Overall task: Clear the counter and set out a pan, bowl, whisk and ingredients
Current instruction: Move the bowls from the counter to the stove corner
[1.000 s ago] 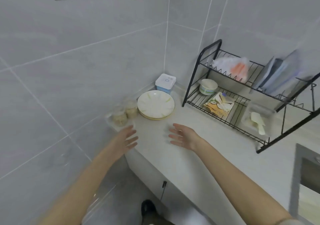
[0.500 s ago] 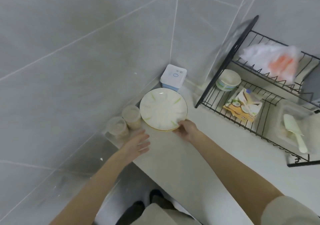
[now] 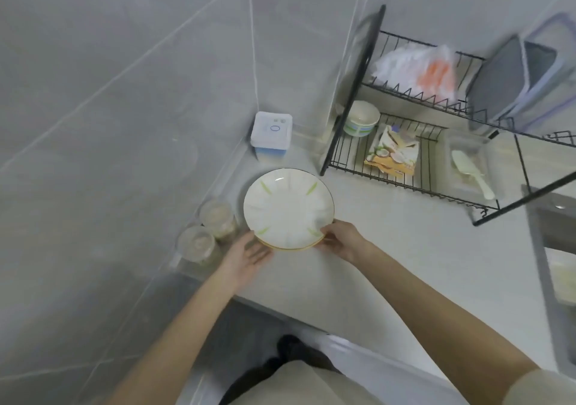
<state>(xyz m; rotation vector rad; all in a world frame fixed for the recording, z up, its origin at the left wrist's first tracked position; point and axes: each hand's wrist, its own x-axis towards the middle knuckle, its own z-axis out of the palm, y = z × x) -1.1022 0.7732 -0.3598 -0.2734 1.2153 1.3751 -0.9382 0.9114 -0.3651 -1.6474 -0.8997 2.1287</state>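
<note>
A small stack of white plates (image 3: 286, 208) with green streaks and a gold rim is near the corner of the pale counter (image 3: 389, 248), its near edge raised. My right hand (image 3: 339, 239) grips the stack's near right rim. My left hand (image 3: 249, 255) lies palm up under the near left rim, fingers touching the bottom plate. A small cream bowl (image 3: 361, 120) with a green band sits on the lower shelf of the black wire rack (image 3: 405, 183).
Two clear lidded jars (image 3: 207, 230) stand by the left wall beside the plates. A white and blue box (image 3: 271, 134) fills the corner. The rack also holds a snack packet (image 3: 394, 152), a plastic tub with a rice paddle (image 3: 470, 170), a bag (image 3: 417, 67) and boards (image 3: 514, 83).
Both hands reached forward from the counter's front edge. The right hand took the plates' rim first, then the left hand slid under the other side, and the stack's near edge lifted.
</note>
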